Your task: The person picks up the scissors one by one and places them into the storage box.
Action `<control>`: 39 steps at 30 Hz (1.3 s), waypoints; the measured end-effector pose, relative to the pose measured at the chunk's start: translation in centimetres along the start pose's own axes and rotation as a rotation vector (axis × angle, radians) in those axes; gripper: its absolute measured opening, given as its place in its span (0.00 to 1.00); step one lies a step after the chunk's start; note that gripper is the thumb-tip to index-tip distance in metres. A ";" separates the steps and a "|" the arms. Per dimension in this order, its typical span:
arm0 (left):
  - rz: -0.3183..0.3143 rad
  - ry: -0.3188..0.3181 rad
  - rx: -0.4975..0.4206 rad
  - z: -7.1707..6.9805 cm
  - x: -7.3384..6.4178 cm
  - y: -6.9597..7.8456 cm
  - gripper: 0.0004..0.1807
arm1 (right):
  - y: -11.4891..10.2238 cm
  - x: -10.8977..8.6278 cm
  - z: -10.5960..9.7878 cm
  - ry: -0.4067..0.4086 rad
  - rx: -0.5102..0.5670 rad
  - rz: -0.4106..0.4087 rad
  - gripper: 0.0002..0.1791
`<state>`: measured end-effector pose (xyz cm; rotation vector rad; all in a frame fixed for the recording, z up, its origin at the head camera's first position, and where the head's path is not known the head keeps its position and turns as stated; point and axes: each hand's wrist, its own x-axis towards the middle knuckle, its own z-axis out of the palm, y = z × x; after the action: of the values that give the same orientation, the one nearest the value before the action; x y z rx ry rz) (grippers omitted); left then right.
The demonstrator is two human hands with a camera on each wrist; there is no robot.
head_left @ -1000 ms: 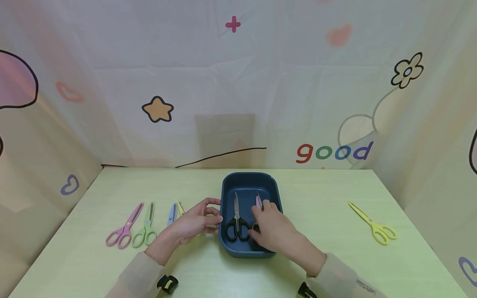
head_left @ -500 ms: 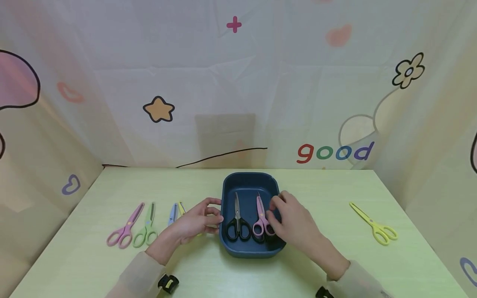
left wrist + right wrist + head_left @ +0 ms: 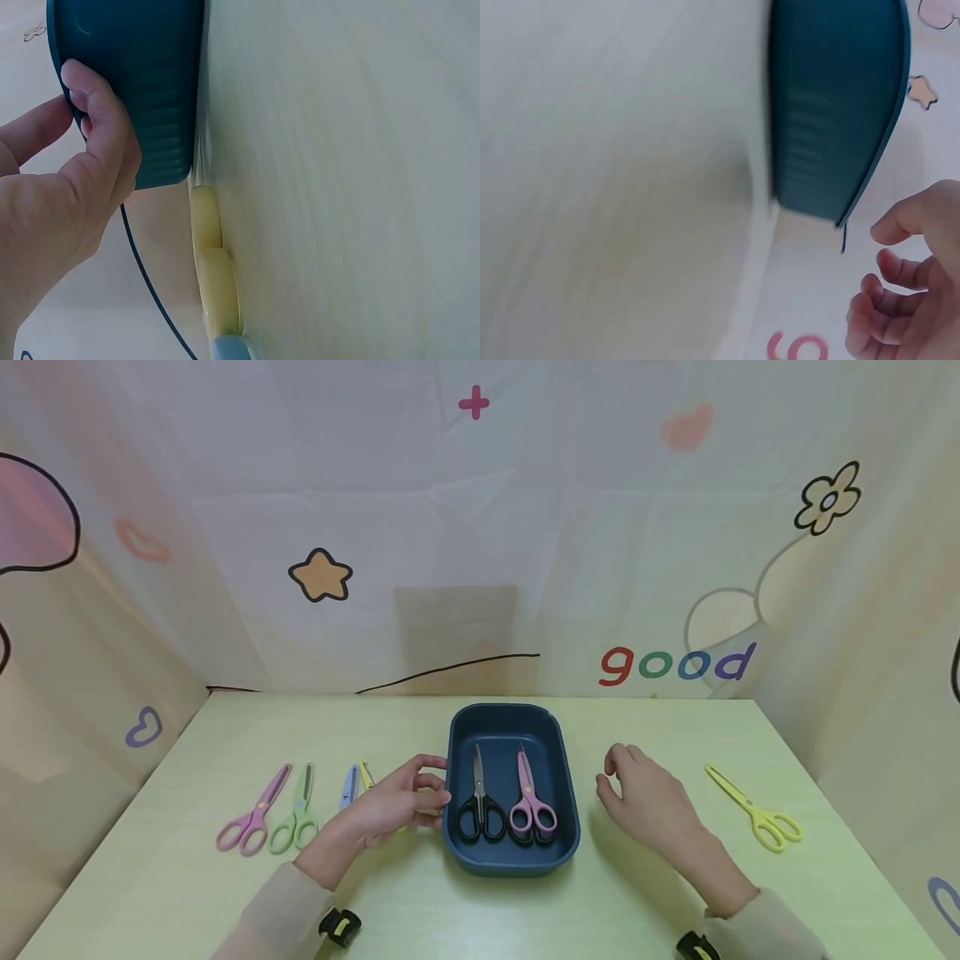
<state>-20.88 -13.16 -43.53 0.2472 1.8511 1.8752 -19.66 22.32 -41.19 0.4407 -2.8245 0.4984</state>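
My left hand (image 3: pixel 401 803) holds the left side of a dark blue box (image 3: pixel 512 862), thumb at the rim and fingers against the outer wall (image 3: pixel 161 112). Inside lie black-handled scissors (image 3: pixel 480 814) and, to their right, pink scissors (image 3: pixel 530 806). Black handle loops (image 3: pixel 519 838) show beneath the pink ones. My right hand (image 3: pixel 651 800) hovers right of the box, its fingers loosely bent around nothing. In the right wrist view, this hand (image 3: pixel 922 277) is apart from the box wall (image 3: pixel 832 105).
On the left of the table (image 3: pixel 420 914) lie pink scissors (image 3: pixel 255 814), green scissors (image 3: pixel 298 814), and blue (image 3: pixel 348 787) and yellow scissors (image 3: pixel 366 775) partly hidden by my left hand. More yellow scissors (image 3: pixel 756 810) lie at the right. A printed curtain (image 3: pixel 480 527) stands behind.
My right hand has let go of the pink scissors, left them in the box, and moved out to the right over the table. My left hand stays at the box.
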 end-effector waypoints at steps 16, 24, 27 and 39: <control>-0.003 0.006 -0.005 0.0 0.0 0.1 0.28 | 5.5 -2.0 -1.9 -0.112 -0.036 0.096 0.08; -0.008 0.000 -0.013 0.1 0.1 0.0 0.29 | 9.0 -3.2 -3.0 -0.190 -0.026 0.218 0.15; -0.007 -0.002 -0.012 0.0 0.1 0.0 0.29 | 10.2 -3.5 -3.3 -0.225 -0.040 0.266 0.16; 0.002 -0.011 0.005 0.0 0.1 -0.1 0.30 | 12.8 -4.3 -3.9 -0.386 -0.040 0.386 0.20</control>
<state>-20.95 -13.13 -43.62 0.2600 1.8494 1.8670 -19.26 36.30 -42.61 -0.0301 -3.3060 0.4670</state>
